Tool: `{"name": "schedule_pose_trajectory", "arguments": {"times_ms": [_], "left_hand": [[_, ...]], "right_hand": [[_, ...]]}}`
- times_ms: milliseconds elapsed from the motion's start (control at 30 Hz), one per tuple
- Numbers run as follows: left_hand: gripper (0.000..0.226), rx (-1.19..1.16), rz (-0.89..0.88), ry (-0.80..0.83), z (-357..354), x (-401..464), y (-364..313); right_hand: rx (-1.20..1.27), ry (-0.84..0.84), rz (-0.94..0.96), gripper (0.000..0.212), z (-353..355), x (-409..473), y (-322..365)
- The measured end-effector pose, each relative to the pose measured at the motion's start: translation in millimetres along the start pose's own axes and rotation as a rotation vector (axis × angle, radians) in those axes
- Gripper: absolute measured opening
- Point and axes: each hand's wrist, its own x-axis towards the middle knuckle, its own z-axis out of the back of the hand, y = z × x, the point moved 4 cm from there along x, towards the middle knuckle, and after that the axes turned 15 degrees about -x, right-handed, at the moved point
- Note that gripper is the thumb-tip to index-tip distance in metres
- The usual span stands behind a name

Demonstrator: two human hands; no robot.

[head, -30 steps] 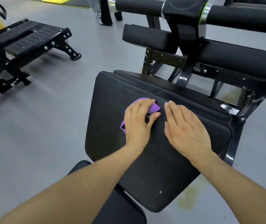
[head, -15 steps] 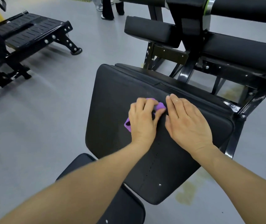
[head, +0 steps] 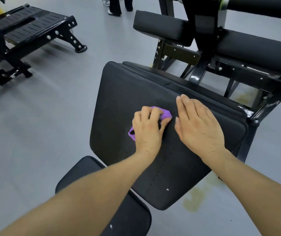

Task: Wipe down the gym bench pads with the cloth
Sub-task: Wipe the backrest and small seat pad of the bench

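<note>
Head view: cloth (head: 166,113) was clutched by left hand (head: 147,132), right hand (head: 198,126) laid flat on pad (head: 119,92), wiping judged unfinished.

One head-worn camera looks forward and steeply down, close above the bench pad (head: 129,92).

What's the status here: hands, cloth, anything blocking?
Left hand gripping cloth on pad. Right hand flat on pad. Nothing blocking.
</note>
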Motion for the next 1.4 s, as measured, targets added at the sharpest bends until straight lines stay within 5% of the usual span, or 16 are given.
{"name": "schedule_pose_trajectory", "arguments": {"times_ms": [200, 533, 700, 867, 1067, 1267, 1400], "left_hand": [[0.026, 0.104, 0.146, -0.142, 11.0, 78.2, 19.5], [0.024, 0.044, 0.005, 0.0, 12.5, -31.6, 30.9], [0.033, 0.047, 0.066, -0.125, 28.8, 31.2, 51.8], [0.028, 0.077, 0.07, -0.168, 20.9, 7.2, 56.1], [0.02, 0.041, 0.108, 0.0, 30.4, -73.3, 65.7], [0.026, -0.002, 0.27, -0.138, 43.3, 13.6, 75.4], [0.035, 0.044, 0.217, -0.165, 37.9, 7.4, 77.9]], "right_hand": [[-0.028, 0.032, 0.006, 0.052, 0.6, 0.0, 1.1], [-0.006, 0.059, 0.019, 0.055, 2.3, 3.6, 37.2], [-0.022, 0.08, 0.001, 0.058, -1.6, 8.6, 41.9], [-0.07, 0.081, 0.015, 0.059, -3.9, 5.7, 42.3], [-0.069, 0.094, 0.023, 0.06, -2.4, 5.5, 43.2], [-0.085, 0.082, 0.012, 0.06, -2.2, 5.3, 43.5], [-0.096, 0.069, 0.014, 0.06, -3.3, 5.8, 43.0]]}}
